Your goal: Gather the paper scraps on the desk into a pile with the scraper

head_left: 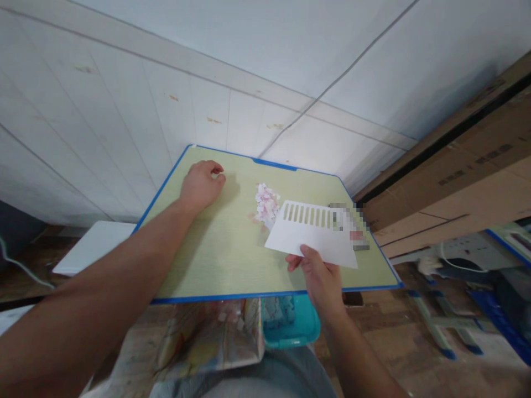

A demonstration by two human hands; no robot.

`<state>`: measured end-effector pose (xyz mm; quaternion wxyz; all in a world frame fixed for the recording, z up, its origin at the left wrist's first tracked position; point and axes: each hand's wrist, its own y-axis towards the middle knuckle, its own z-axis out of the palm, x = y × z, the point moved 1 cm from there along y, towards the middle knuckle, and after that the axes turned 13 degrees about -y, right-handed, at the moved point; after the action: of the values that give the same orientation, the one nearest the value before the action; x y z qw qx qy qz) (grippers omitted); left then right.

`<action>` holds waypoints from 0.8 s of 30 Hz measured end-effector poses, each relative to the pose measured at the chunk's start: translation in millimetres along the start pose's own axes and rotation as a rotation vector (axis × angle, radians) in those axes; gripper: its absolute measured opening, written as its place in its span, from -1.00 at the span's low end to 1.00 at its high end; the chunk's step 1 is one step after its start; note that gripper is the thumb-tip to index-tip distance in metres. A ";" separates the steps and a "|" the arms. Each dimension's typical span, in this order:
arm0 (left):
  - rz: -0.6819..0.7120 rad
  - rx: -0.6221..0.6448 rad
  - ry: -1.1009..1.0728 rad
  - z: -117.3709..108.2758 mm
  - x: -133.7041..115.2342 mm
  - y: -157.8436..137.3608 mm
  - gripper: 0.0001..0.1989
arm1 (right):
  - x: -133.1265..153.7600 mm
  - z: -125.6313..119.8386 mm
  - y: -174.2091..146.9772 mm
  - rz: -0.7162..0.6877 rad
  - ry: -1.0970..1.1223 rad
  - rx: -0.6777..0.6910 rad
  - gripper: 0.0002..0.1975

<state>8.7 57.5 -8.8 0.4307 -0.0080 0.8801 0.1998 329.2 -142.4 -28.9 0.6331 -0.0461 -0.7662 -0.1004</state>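
Head view: the right hand (319, 276) pinches the near edge of a white card (315, 235) with a row of slots along its far side; thumb on top, fingers under it, so its grip is closed on the card. The card lies low over the green, blue-edged tabletop (215, 254), its left corner just beside a small heap of pink and white paper scraps (266, 203). The scraps are gathered into one pile near the tabletop's middle, and I judge the gathering mostly done, with the pile not yet moved off. The left hand (202, 183) rests near the far left corner, fingers curled in loosely, holding nothing that I can see.

Below the near edge sits a teal bin (292, 329); it appears to hold pale scraps, though its contents are partly hidden. Cardboard boxes (456, 177) stand at the right.
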 end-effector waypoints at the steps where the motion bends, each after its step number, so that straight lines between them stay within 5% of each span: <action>1: -0.001 0.002 0.002 0.3 0.2 0.0 -0.79 | -1.8 -0.2 2.6 0.001 -0.006 -0.006 -0.59; 7: -0.003 -0.005 -0.007 1.8 2.5 0.2 -0.78 | -0.2 -2.7 16.3 -0.026 -0.201 0.022 -0.53; 24: 0.012 0.015 0.020 1.7 6.5 1.1 -0.74 | -3.0 -6.0 18.9 -0.012 -0.326 0.036 -0.53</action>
<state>5.7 60.2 -14.3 0.4208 -0.0015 0.8858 0.1956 339.3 -125.0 -28.9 0.5003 -0.0458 -0.8608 -0.0814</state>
